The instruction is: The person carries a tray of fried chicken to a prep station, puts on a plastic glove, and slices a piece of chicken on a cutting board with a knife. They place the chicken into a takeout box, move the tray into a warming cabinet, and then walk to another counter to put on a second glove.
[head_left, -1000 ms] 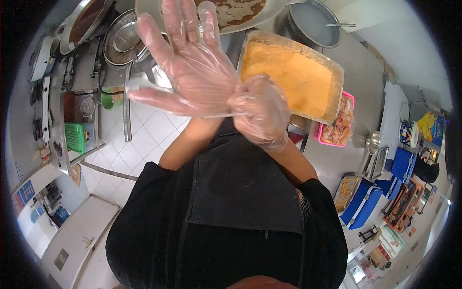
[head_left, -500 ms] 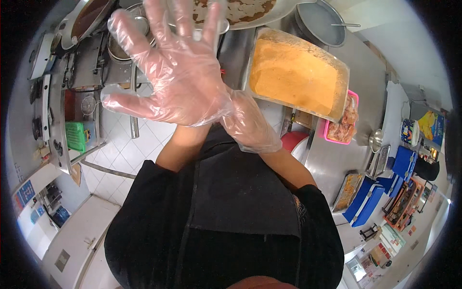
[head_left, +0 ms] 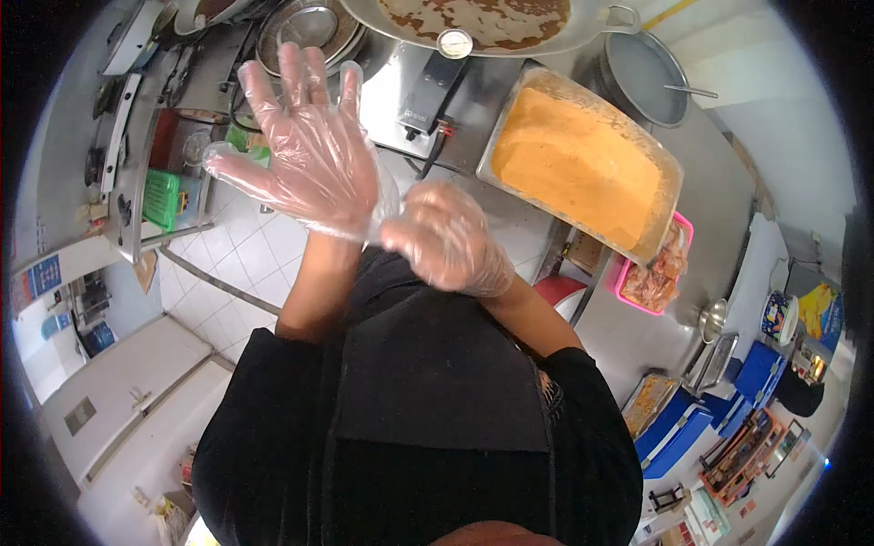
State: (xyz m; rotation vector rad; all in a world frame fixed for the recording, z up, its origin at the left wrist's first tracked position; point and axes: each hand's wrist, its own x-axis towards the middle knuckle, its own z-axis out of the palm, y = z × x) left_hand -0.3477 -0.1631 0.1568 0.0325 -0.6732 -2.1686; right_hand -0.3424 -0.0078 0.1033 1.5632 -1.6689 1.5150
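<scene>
Both my hands wear clear plastic gloves. My left hand (head_left: 309, 164) is raised with its palm showing and its fingers spread. At its wrist, my right hand (head_left: 446, 241) is closed on the loose cuff of the left glove (head_left: 386, 207), stretching it to the right. To the right of my hands stands a metal tray (head_left: 671, 202) with orange-yellow powder (head_left: 574, 155) in it. Beyond it, a pink basket (head_left: 623, 284) holds raw meat pieces (head_left: 660, 273), partly under the tray's edge.
A wide wok (head_left: 590, 32) with brown residue and a dial thermometer (head_left: 455, 43) sits at the far side, above a gas stove (head_left: 435, 91). A pot of cloudy liquid (head_left: 637, 73) stands far right. Strainers (head_left: 314, 27) lie at the far left, and blue boxes (head_left: 674, 432) lower right.
Both hands have come down, away from the wok. My right hand has shifted from behind the left wrist to its side, now pulling at the glove's cuff.
</scene>
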